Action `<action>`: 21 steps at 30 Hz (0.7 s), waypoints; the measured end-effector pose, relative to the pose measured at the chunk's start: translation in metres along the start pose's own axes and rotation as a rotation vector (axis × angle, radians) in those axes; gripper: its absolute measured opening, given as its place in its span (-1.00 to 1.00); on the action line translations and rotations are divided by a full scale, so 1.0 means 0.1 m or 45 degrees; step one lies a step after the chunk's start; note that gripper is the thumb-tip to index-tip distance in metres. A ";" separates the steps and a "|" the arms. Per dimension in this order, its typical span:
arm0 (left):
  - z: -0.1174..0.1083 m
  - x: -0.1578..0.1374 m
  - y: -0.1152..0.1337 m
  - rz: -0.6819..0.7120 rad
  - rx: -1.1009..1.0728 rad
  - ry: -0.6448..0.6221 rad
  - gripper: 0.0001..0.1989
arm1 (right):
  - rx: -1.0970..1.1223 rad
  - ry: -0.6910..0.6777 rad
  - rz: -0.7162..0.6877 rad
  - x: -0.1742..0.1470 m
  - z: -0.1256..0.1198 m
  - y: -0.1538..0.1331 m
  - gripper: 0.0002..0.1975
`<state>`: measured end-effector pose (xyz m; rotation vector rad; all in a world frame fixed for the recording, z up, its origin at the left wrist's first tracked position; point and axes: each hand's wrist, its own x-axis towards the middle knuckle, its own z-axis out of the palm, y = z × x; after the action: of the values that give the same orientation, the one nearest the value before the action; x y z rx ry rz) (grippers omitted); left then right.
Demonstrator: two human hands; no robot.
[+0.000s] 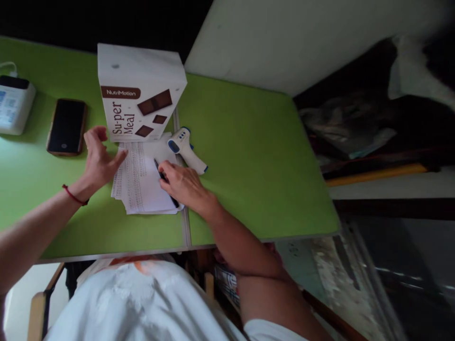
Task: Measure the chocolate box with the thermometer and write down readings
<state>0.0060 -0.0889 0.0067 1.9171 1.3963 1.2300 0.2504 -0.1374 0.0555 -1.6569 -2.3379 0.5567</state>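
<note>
A person's right hand point(183, 182) pinches a black pen point(174, 202) over printed sheets point(147, 192) near the front edge of a green table point(256, 161). The left hand point(98, 158), thumb and fingers parted wide, is at the sheets' left side; a white box point(142, 76) stands toward the back edge.

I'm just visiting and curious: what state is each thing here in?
NutriMotion box: upright, apparently closed.
Papers: loosely stacked, edges uneven.
Pen: against the right fingers; grip unclear.
Left fingers: spread, apparently holding nothing.
Phone: flat, screen dark.
Thermometer gun: lying down; display too small to read.
White block: upright, white cable plugged in.
Red bracelet: being worn.
</note>
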 end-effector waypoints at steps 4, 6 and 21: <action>-0.01 -0.31 0.30 0.035 0.406 -0.171 -0.49 | 0.457 0.256 -0.205 -0.03 -0.04 0.00 -0.72; -0.02 -0.36 0.39 0.060 0.483 -0.308 -0.55 | 0.791 0.327 -0.292 -0.04 0.01 0.00 -0.68; -0.12 -0.36 0.38 0.335 0.586 -0.592 -0.62 | 1.083 0.447 -0.056 -0.17 0.39 -0.11 -0.86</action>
<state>0.0116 -0.1378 0.0287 2.5575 1.2720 0.5166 0.2321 -0.1635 0.0258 -1.1638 -1.5402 0.9762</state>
